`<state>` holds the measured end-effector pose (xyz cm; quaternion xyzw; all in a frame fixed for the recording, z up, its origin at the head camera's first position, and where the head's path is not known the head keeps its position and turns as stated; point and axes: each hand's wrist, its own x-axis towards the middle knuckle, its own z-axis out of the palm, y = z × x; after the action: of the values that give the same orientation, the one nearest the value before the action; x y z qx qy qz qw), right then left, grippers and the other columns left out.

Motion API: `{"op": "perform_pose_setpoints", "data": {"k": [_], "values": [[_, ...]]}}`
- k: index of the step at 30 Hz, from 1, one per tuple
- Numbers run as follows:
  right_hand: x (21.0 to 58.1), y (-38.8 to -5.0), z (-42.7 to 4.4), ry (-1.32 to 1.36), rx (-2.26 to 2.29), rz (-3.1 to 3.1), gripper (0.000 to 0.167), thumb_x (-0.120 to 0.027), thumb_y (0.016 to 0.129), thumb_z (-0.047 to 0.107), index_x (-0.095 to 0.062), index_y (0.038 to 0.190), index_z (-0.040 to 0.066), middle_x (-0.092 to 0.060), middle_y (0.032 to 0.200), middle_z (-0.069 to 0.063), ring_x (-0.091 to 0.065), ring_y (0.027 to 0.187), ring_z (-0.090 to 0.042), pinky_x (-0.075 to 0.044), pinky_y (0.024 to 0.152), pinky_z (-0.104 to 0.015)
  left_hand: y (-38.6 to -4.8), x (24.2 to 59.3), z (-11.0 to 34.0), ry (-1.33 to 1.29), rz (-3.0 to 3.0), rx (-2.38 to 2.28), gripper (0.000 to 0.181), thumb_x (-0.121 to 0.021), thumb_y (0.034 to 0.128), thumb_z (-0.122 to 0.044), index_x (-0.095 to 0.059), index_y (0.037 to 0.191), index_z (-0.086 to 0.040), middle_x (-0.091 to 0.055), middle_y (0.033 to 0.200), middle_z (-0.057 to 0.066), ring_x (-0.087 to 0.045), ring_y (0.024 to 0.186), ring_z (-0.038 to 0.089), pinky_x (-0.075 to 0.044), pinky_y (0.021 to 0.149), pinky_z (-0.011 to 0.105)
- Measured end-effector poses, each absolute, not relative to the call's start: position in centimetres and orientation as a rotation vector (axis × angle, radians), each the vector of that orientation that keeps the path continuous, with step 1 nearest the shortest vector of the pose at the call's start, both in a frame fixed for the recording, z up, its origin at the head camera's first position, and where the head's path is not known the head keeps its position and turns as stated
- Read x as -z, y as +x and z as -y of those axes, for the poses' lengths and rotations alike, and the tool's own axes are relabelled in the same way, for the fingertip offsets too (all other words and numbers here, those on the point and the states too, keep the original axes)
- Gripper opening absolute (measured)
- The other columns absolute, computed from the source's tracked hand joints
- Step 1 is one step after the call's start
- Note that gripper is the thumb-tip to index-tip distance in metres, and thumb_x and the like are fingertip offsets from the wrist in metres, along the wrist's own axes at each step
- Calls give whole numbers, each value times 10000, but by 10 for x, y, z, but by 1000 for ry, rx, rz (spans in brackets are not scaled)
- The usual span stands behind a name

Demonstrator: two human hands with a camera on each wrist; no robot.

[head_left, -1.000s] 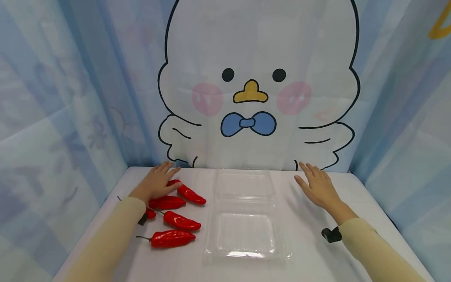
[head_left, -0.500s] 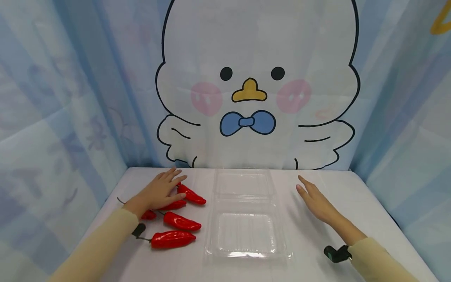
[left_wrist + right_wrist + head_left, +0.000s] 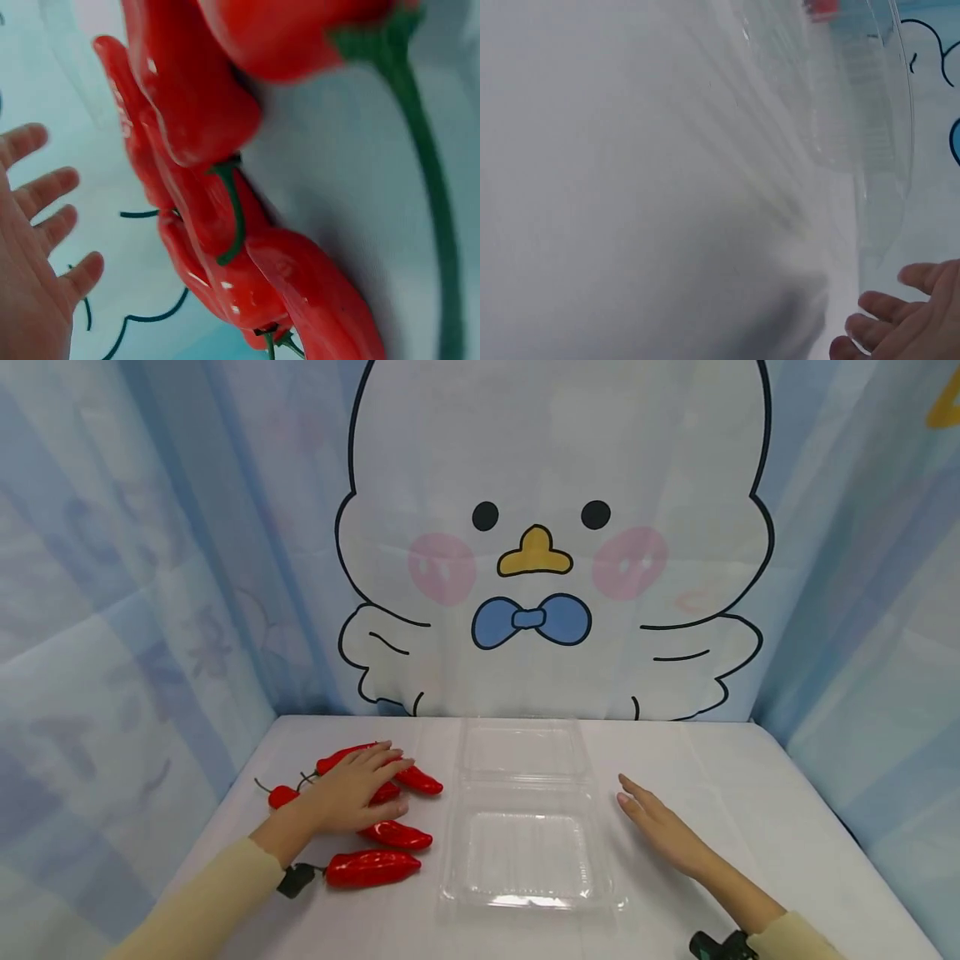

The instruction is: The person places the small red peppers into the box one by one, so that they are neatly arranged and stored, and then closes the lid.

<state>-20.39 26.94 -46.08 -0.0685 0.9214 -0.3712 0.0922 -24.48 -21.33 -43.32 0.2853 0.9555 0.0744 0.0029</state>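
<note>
Several red chili peppers with green stems lie on the left of the table; the nearest pepper (image 3: 372, 868) shows whole in the head view. My left hand (image 3: 348, 795) hovers over the others with its fingers spread, hiding parts of them. In the left wrist view the hand (image 3: 34, 247) is apart from the peppers (image 3: 202, 97) and holds nothing. To the right of the clear plastic box (image 3: 528, 860), my right hand (image 3: 667, 837) is held above the table, fingers extended. That hand (image 3: 907, 315) also holds nothing in the right wrist view.
The clear box lies opened flat, its lid half (image 3: 521, 752) toward the back. Behind the white table (image 3: 690, 760) hangs a curtain (image 3: 525, 677) with a cartoon bird, and blue curtains close off both sides.
My left hand has moved right and nearer, over the middle peppers, uncovering those at the back left. My right hand has drawn back toward me. Peppers and box stay put.
</note>
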Motion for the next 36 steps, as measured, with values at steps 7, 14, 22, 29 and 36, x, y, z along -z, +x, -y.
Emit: {"op": "perform_pose_setpoints", "data": {"k": [7,14,22,29,36], "values": [[468,-189,-256,-88,1327,-2616,699,-417,1107,401,-211,1611,-37,-224,1670,-278,-238,1538,-468,-215,1240,-607,-223,429,203,803,-3068,-12,552,-750,893,-492,-658,1326,-162,-631,1373,103,-520,1352,355,-420,1133,613],[474,-180,-242,135,1588,-2574,609,-509,1084,282,-298,1584,6,-416,1577,-280,-456,1436,-434,-447,1145,-405,-204,420,197,722,-3025,-77,359,-803,872,-422,-701,1118,-181,-702,1099,15,-628,1145,272,-516,1043,558],[482,-176,-237,213,1966,-2215,605,-504,1089,233,-276,1581,-37,-353,1604,-281,-475,1376,-194,-455,925,-77,-184,411,200,605,-2927,-180,370,-847,819,-434,-717,1075,-201,-722,1059,-14,-656,1062,230,-552,977,564],[484,-172,-233,232,1946,-2232,593,-499,1094,321,-333,1565,2,-388,1606,-229,-431,1435,-241,-431,920,-54,-175,414,206,538,-2899,-250,368,-835,839,-427,-729,1109,-202,-732,1105,-7,-659,1077,235,-549,986,566],[484,-173,-233,301,1905,-2263,561,-593,1049,344,-471,1474,-1,-550,1464,-160,-596,1155,-63,-495,870,-147,-169,422,210,500,-2886,-264,335,-858,810,-415,-720,1039,-213,-725,1061,-7,-664,1050,241,-574,947,557]]}}
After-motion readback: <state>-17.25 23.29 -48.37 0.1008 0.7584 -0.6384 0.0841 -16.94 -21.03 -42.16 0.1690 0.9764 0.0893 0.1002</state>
